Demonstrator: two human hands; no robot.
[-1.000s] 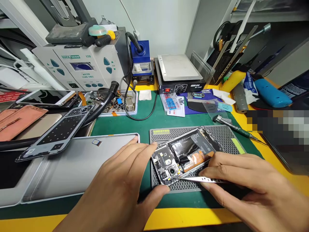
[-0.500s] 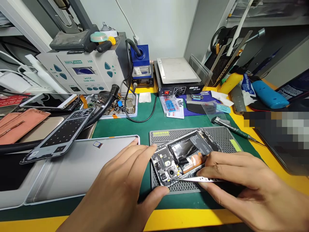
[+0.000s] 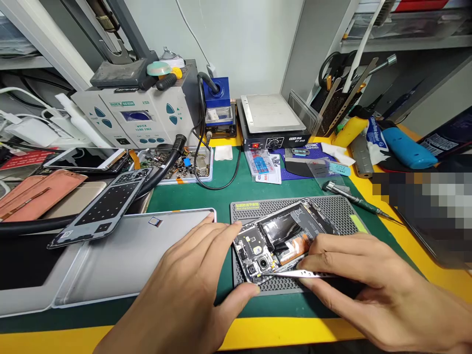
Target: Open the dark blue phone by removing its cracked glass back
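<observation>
An opened smartphone (image 3: 275,228) lies at a slant on a grey honeycomb pad (image 3: 332,209), its battery, orange flex cable and camera lenses bare. My left hand (image 3: 191,275) holds the phone's left end, index fingertip at the upper corner and thumb at the lower one. Tweezers (image 3: 304,274) are pinched between the thumb and fingers of my right hand (image 3: 361,275). Their tips touch the area just below the camera lenses; whether anything is between them is too small to tell.
A phone frame (image 3: 110,206) and an open tray (image 3: 147,250) with a SIM tray (image 3: 155,221) are to the left. Behind stand a hot-air station (image 3: 136,118) and a heating plate (image 3: 275,140). A screwdriver (image 3: 357,199) lies right of the pad.
The view has tilted up slightly and shifted, so the background sits lower and to the right on the left side. Both hands keep their places on the phone and tweezers.
</observation>
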